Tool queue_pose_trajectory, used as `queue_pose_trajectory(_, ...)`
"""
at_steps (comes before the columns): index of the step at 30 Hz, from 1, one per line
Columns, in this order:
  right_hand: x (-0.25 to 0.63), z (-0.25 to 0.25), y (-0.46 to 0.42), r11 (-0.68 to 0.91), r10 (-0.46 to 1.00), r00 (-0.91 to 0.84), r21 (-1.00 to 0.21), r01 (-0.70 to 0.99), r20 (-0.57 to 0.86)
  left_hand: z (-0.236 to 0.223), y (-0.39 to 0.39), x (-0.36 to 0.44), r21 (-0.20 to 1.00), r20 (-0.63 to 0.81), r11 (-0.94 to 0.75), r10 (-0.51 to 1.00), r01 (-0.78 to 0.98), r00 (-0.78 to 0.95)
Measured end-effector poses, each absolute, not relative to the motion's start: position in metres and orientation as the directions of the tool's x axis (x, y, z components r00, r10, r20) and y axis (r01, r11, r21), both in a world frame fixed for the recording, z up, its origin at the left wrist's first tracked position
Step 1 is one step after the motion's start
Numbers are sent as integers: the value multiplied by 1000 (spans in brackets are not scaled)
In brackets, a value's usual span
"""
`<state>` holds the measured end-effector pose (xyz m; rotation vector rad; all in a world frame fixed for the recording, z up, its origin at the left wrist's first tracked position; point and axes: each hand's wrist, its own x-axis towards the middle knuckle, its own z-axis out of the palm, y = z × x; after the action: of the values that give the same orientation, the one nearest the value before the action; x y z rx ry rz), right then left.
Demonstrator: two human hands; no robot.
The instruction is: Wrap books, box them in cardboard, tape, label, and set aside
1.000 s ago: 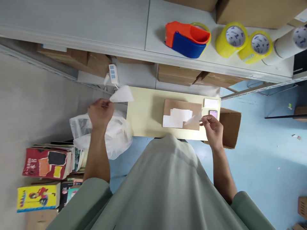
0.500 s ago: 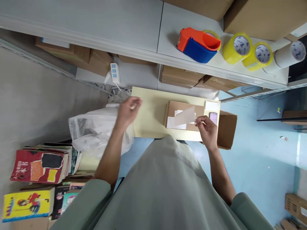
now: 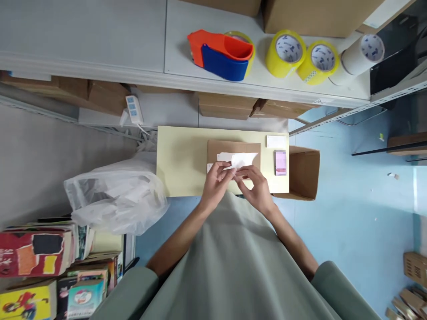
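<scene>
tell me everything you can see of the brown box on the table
The box is brown and rectangular, and looks like cardboard. It lies flat on the pale yellow table, a little right of its middle. White paper hides part of its top. The left hand and right hand hide much of its near side; whether they touch it is unclear.

At the top of the frame, a grey shelf [image 3: 83, 35] carries an orange-and-blue tape dispenser [image 3: 220, 58], two yellow tape rolls [image 3: 283, 64] to its right, then white rolls [image 3: 360, 58]. Brown cartons [image 3: 316, 18] stand at the top edge. A white power strip [image 3: 134, 110] sits left of centre, below the shelf. Right of centre, a phone [image 3: 280, 162] lies on the desk [image 3: 182, 160]. Books [image 3: 31, 253] are stacked at lower left; boxes [image 3: 415, 269] lie at lower right.
</scene>
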<state>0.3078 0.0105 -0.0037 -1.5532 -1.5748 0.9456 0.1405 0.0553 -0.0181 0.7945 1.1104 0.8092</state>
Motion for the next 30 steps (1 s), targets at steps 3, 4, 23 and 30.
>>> queue_pose_trajectory(3, 329, -7, 7, -27, 999, -21, -901, 433, -40, -28, 57, 146, 838, -485, 512, 858, -189, 172)
queue_pose_trajectory(4, 338, -9, 7, -68, 998, 29, -905, 421, -61, -31, 58, 146, 831, -498, 520, 854, -198, 152)
queue_pose_trajectory(23, 392, -77, 14, -480, 877, 151, -849, 220, -457, -102, 60, 144, 790, -608, 612, 791, 41, -70)
queue_pose_trajectory(30, 375, -102, 40, -509, 859, 231, -706, 493, -458, -127, 84, 149, 801, -449, 487, 873, 347, -190)
